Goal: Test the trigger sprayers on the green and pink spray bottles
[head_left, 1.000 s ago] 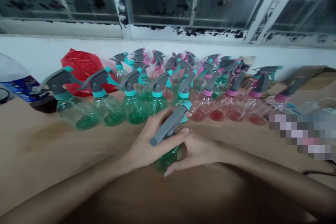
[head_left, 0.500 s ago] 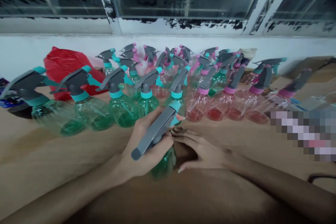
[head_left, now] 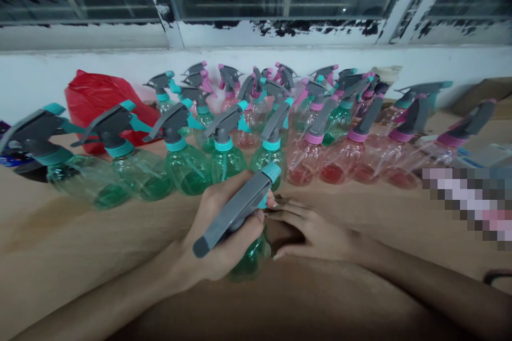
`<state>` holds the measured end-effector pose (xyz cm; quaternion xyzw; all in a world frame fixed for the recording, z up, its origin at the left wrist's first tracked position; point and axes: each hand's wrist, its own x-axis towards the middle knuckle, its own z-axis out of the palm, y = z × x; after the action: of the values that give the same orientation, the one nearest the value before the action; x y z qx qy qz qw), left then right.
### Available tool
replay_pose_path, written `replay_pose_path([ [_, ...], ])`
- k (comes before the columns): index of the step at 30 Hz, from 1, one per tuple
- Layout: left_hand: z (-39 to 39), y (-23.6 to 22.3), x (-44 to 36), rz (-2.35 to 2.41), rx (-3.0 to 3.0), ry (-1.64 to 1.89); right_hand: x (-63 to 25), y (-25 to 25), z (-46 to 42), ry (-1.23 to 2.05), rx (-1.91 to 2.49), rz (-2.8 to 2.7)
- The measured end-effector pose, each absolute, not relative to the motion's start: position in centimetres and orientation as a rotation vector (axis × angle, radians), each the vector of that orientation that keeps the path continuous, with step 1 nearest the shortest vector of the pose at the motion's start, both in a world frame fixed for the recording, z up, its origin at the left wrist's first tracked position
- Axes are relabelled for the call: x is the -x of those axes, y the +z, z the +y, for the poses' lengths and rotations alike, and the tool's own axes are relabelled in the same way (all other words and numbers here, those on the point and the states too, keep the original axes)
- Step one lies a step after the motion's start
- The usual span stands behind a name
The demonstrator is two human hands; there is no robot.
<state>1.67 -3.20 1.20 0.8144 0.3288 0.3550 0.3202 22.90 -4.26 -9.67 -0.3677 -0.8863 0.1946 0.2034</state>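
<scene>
Left hand [head_left: 224, 256] closed round the neck and trigger of a green bottle [head_left: 252, 264], grey spray head [head_left: 236, 210] showing above the fingers. Right hand [head_left: 320, 229] just beside it, thumb and fingers apart, nothing seen in the grip; can't tell if its fingertips touch the bottle. Bottle is low over the table [head_left: 120, 256], in front of the front row; base blurred, so contact with the table unclear.

Behind: teal-collared bottles [head_left: 188, 170] on the left, pink-collared bottles [head_left: 302, 165] on the right, more spray bottles further back, red bag [head_left: 108, 106] at the rear left.

Risks, my guess: fingers lie round the trigger, so a hard squeeze could spray liquid if the nozzle is open. Grip is high, so the body could swing and knock the near row, packed close enough for one bump to tip neighbours. A loose head could leak if the bottle tilts
</scene>
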Motion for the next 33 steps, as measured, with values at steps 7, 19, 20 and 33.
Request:
replay_pose_path([
  [7,-3.3,1.2,-1.7,0.853,-2.149,0.94,-23.0,-10.4,-4.1,0.491,0.998,-2.468],
  [19,-3.7,0.2,-1.7,0.995,-2.161,0.959,-23.0,-10.4,-4.1,0.453,0.985,-2.465],
  [20,-3.7,0.2,-1.7,0.995,-2.164,0.957,-23.0,-10.4,-4.2,0.447,0.986,-2.473],
  [33,-3.6,0.3,-1.8,0.976,-2.138,0.953,-22.8,-10.4,-4.5,0.322,1.025,-2.517],
])
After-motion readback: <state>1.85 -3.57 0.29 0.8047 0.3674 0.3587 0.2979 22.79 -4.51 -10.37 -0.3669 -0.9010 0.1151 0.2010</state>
